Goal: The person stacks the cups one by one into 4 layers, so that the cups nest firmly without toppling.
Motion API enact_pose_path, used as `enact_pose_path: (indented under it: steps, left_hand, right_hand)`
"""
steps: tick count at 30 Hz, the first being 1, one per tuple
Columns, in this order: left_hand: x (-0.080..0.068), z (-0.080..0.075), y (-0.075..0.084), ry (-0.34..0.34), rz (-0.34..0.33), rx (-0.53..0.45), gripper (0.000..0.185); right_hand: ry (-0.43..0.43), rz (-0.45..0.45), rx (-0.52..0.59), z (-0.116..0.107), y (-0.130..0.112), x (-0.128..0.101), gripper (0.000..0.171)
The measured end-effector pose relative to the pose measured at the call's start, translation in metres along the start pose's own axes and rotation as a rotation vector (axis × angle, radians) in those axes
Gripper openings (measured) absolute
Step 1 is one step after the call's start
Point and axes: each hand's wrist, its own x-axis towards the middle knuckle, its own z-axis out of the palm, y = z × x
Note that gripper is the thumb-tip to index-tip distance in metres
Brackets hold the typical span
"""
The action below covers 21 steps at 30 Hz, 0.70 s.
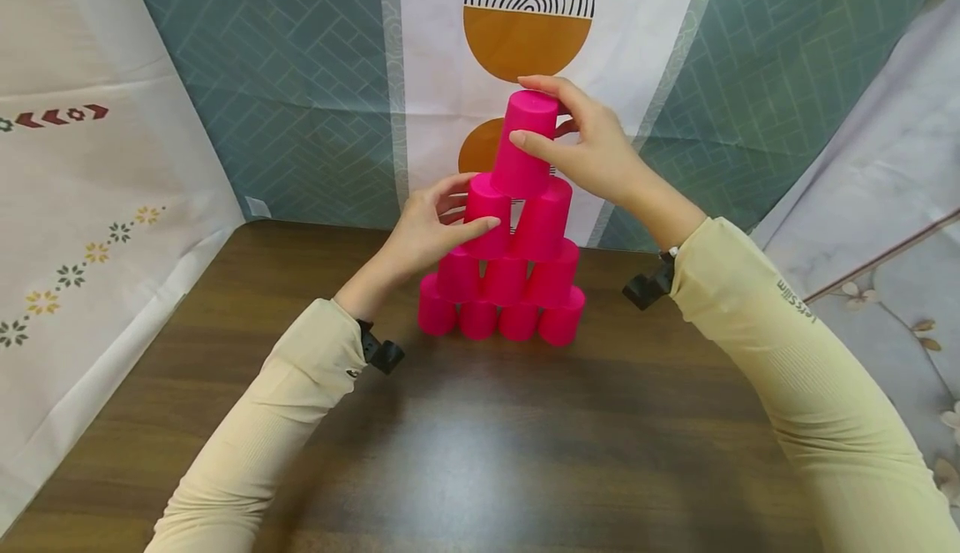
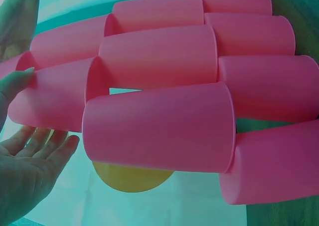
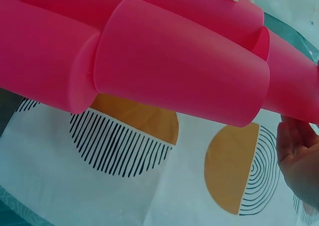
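Upside-down pink cups are stacked as a pyramid, its bottom row (image 1: 477, 319) on the table. My right hand (image 1: 600, 148) holds the top cup (image 1: 517, 176), thumb in front and fingers behind. That cup sits over the two cups below, its base at their tops; contact is hard to tell. My left hand (image 1: 420, 236) curves around the left cup (image 1: 487, 203) of that pair, thumb across its front and fingers behind. In the left wrist view, the thumb lies against this cup (image 2: 55, 96). Beside it stands the right cup (image 1: 546, 219) of the pair, untouched.
The pyramid stands toward the back of a brown wooden table (image 1: 465, 453). Close behind hangs a white cloth panel (image 1: 442, 36) with orange half-circles, flanked by green patterned cloth (image 1: 300, 94). Light cloths (image 1: 90, 169) hang at both sides.
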Motion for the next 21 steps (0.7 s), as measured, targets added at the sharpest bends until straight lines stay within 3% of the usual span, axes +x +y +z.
enact_pose_path:
  steps: [11,16,21]
  left_hand:
    - [-0.002,-0.001,0.000,-0.003,0.014,0.009,0.060]
    - [-0.004,-0.001,-0.004,0.008,0.024,0.141,0.065]
    - [-0.014,-0.007,-0.010,0.071,-0.025,0.268,0.069]
  right_hand:
    - [0.006,-0.021,-0.011,0.001,0.001,-0.002,0.066]
    - [0.022,-0.034,0.065,-0.003,0.017,-0.015,0.072]
    - [0.052,-0.044,0.071,-0.010,0.040,-0.048,0.069]
